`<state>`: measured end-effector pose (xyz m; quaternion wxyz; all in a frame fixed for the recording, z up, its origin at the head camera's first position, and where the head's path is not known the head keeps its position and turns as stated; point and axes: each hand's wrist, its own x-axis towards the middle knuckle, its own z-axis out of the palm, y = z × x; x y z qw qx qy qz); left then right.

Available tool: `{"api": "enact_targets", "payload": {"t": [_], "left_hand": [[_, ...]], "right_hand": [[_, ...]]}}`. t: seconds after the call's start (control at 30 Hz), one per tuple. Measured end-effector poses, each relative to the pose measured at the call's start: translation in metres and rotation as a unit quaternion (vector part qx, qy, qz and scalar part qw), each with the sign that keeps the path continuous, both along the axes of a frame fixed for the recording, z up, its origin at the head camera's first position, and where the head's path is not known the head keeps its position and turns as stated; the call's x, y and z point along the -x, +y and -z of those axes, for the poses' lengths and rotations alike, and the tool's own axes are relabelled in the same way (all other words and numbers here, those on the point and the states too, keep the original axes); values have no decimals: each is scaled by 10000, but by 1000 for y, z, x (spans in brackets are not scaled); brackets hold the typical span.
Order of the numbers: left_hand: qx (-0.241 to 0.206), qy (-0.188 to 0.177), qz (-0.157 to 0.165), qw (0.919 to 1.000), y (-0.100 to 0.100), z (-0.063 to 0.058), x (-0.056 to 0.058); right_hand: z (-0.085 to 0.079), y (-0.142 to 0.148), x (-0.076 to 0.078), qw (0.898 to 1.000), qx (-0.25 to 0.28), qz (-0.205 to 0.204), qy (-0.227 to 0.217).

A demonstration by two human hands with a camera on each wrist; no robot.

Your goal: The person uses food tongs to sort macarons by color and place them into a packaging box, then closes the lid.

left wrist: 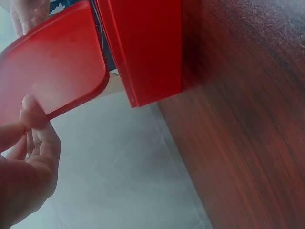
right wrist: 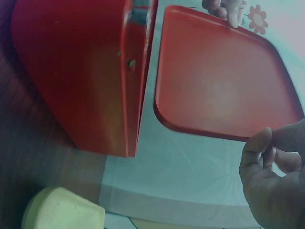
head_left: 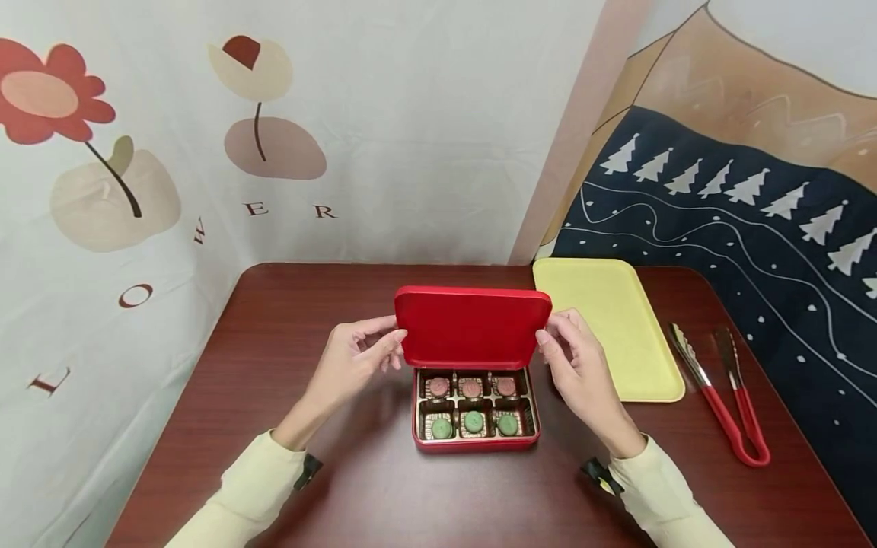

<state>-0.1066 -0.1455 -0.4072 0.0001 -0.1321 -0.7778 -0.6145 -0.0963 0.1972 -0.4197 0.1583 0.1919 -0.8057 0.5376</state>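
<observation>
A red lid is held up by both hands, tilted with its inner side toward me. At its left edge my left hand pinches it between thumb and fingers; my right hand does the same at the right edge. Below it lies a red tin box, divided into compartments. Pinkish sweets fill the back row, green sweets the front row, each on a gold-patterned base. Both wrist views show a gap between the lid and the box.
A yellow tray lies at the back right of the brown wooden table. Right of the tray are tongs with red handles and metal tips. Printed cloth hangs behind the table.
</observation>
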Motion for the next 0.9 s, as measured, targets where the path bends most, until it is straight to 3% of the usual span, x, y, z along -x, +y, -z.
{"api": "enact_targets", "payload": {"t": [0.27, 0.4, 0.57, 0.73, 0.9], "left_hand": [[50, -69, 132, 9999, -1, 7, -4], [37, -54, 47, 10000, 1, 11, -6], [71, -295, -12, 9995, 7, 20, -10], [667, -54, 49, 9977, 10, 33, -14], [1259, 16, 229, 9918, 12, 44, -19]], "right_hand": [[11, 12, -11, 9995, -185, -231, -99], [17, 17, -19, 9984, -337, -251, -386], [27, 17, -25, 9945, -472, -188, -918], [39, 15, -24, 9901, -449, -200, -1315], [50, 13, -21, 9907, -714, -218, -1136]]}}
